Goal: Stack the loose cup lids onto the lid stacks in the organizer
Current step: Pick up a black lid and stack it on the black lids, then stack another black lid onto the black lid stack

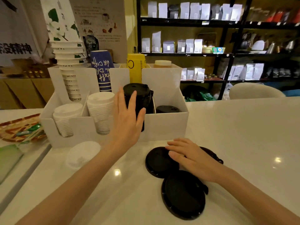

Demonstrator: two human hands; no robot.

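Note:
A white organizer [165, 125] stands on the counter and holds two white lid stacks [100, 109], a tall black lid stack [138, 96] and a short black lid stack [168, 109]. My left hand [128, 117] is raised with fingers spread, flat against the front of the tall black stack. Loose black lids lie in front of the organizer: one [158, 163] under my right fingertips, one [183, 194] nearer me, and a third [212, 154] mostly hidden behind my right hand [191, 159]. That hand rests flat, fingers apart. A loose white lid [82, 154] lies at the left.
Stacked paper cups [69, 62], a blue cup sleeve stack [102, 70] and a yellow one [135, 65] fill the organizer's rear slots. A patterned tray [19, 127] with packets sits at the left. Dark shelves [211, 53] of bags stand behind. White counter [243, 135] extends right.

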